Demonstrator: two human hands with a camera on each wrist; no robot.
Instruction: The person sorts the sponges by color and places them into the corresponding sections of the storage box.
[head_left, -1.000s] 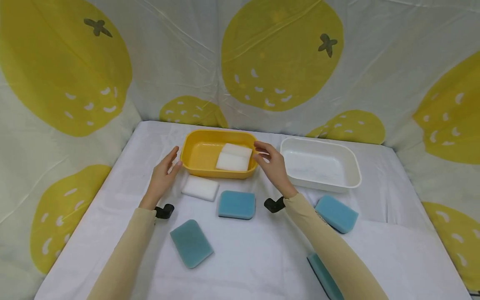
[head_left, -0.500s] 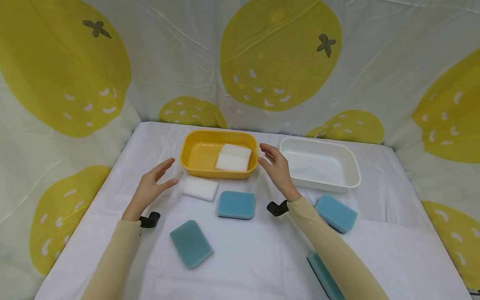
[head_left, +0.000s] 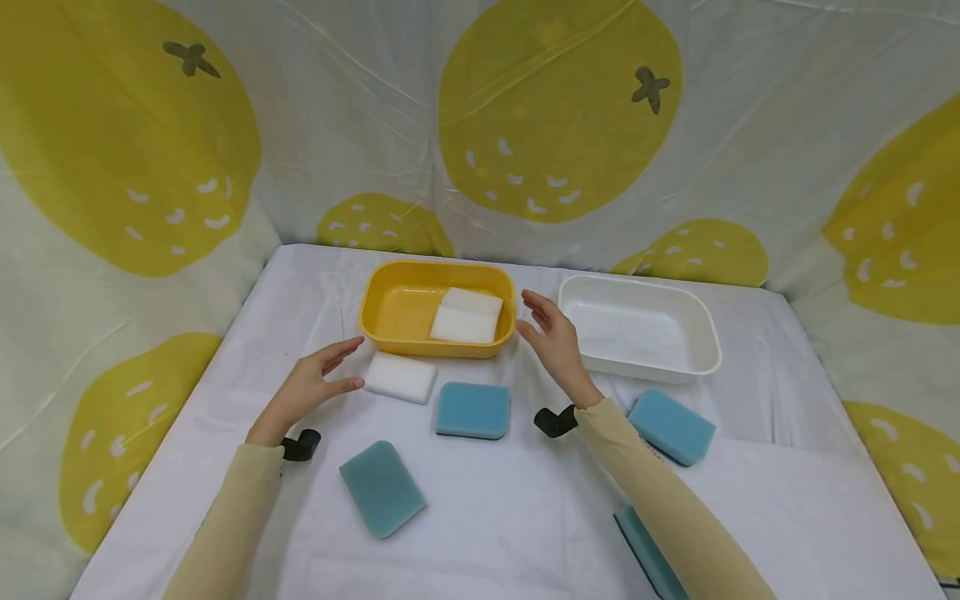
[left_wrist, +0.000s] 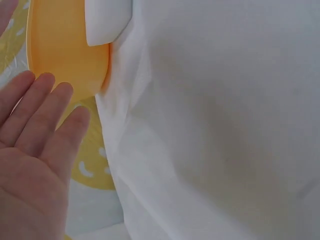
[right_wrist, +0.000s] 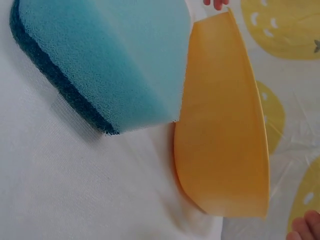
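Observation:
In the head view, my left hand [head_left: 311, 387] reaches in from the left, fingers spread, its fingertips right by the left end of a white sponge [head_left: 402, 378] on the cloth. That sponge lies just in front of a yellow tub [head_left: 397, 343], which holds two more white sponges [head_left: 465, 323], one partly over the other. The left wrist view shows an open palm with nothing in it. My right hand [head_left: 553, 343] hovers between the yellow tub and a white tub [head_left: 637, 367], fingers loosely bent and holding nothing; only its fingertips [right_wrist: 306, 229] edge into the right wrist view.
Blue sponges with dark undersides lie about: one at centre [head_left: 472, 410], one in front of the white tub [head_left: 672, 427]. A greener sponge [head_left: 382, 488] is at front left. Another [head_left: 648, 550] sits partly under the right sleeve. A lemon-print cloth [head_left: 558, 108] hangs behind.
My left hand has left the yellow tub's left end, drawn back toward me, then shifted to the white sponge. My right hand has moved slightly right, off the tub's right rim.

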